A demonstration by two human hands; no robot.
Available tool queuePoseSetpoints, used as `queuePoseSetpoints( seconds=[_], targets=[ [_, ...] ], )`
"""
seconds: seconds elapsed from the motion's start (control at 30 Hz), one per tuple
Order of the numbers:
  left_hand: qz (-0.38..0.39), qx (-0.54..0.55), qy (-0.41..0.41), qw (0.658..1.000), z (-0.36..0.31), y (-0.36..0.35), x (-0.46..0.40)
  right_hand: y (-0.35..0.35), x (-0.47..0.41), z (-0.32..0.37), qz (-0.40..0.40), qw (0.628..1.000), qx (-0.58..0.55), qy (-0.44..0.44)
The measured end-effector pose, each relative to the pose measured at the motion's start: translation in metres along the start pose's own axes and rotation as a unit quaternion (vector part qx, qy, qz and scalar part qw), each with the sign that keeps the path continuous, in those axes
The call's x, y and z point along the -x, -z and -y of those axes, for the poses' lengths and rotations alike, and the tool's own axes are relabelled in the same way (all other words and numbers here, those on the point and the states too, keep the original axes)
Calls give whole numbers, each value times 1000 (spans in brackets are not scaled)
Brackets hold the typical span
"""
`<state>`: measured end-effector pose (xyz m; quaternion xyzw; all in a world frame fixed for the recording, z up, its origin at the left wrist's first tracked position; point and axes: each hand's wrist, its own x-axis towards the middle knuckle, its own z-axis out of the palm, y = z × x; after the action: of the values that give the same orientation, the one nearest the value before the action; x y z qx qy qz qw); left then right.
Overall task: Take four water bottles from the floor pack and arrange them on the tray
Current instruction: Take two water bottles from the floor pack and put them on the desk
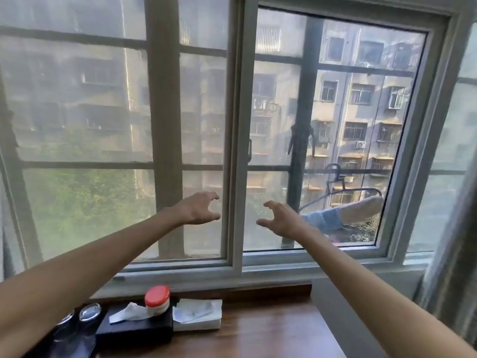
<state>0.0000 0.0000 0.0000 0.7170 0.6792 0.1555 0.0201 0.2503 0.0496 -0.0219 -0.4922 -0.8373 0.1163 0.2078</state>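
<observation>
Both my arms are stretched out in front of a large window. My left hand [198, 209] hangs in the air with fingers spread and curled, holding nothing. My right hand [280, 219] faces it about a hand's width away, also with curled, spread fingers and empty. No water bottles, floor pack or tray are in view.
A wooden table [258, 332] lies below the window sill [258, 270]. At its back left stand a black tissue box [134, 329], a small jar with a red lid [157, 298], a white paper packet [198, 315] and two glasses [87, 312]. A curtain [451, 267] hangs at the right.
</observation>
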Motion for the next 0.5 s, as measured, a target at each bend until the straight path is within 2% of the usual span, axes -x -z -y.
queuePoseSetpoints(
  seconds=[0.2, 0.5],
  targets=[
    [55, 12, -30, 998, -64, -78, -9, -6, 58, -72, -7, 997, -1, -71],
    [154, 39, -107, 981, -166, -206, -20, -30, 156, -198, 7, 976, -77, -202]
  ],
)
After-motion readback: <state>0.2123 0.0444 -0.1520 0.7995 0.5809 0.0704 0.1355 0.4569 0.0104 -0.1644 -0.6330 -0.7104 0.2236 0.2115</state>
